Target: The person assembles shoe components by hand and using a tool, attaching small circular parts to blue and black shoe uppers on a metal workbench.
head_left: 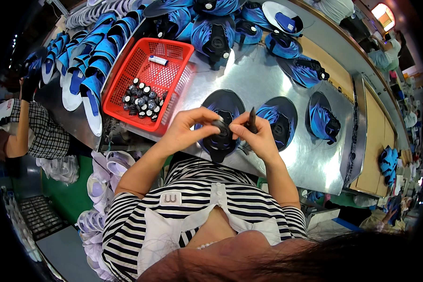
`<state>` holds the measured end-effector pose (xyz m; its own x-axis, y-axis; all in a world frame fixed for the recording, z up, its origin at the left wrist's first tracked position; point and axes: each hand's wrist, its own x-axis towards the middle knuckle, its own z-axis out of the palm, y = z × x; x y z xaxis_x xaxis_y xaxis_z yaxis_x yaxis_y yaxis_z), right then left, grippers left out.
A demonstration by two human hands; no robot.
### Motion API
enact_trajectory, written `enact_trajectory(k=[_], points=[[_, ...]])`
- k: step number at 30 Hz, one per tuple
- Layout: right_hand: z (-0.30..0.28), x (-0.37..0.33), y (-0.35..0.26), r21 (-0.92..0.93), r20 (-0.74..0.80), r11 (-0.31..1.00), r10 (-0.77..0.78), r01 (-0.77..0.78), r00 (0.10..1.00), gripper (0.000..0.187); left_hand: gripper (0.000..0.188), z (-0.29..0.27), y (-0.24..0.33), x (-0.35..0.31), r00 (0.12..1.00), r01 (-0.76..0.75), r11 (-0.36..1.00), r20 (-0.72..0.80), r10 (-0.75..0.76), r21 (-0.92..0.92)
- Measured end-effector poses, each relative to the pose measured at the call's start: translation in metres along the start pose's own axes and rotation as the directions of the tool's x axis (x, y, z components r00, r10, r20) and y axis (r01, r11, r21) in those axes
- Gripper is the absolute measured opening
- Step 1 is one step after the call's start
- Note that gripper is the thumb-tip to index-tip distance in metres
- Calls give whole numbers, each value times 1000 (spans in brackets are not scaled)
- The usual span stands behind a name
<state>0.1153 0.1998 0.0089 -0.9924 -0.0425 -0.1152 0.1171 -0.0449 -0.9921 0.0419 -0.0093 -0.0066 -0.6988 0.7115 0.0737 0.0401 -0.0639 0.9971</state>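
Note:
My left hand is closed, its thumb and fingertips pinching a small black round dial above a blue-and-black shoe upper. Opposite it, my right hand has thumb and forefinger pressed together close to the dial; whether a thin cord runs between them is too small to tell. A dark, slim, pointed tool sticks up out of that same hand, its lower part hidden by the fingers. The upper lies on the metal table in front of me. Two similar uppers, one nearer and one farther right, lie alongside.
At left stands a red plastic basket with several black dials and a white-and-blue tube. More uppers crowd the table's far side. Rows of blue shoe parts lie farther left, near another person. White shoes are stacked below.

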Motion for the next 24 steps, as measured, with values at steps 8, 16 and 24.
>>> enact_trajectory(k=[8, 16, 24], points=[[-2, 1, 3, 21, 113, 999, -30, 28, 993, 24, 34, 2, 8, 5, 990, -19, 978, 141, -11, 210], [17, 17, 14, -613, -6, 647, -578, 454, 816, 23, 66, -21, 11, -14, 920, -296, 645, 30, 390, 704], [23, 50, 55, 491, -186, 869, 29, 67, 982, 10, 8, -4, -4, -9, 838, -543, 725, 215, 502, 424]])
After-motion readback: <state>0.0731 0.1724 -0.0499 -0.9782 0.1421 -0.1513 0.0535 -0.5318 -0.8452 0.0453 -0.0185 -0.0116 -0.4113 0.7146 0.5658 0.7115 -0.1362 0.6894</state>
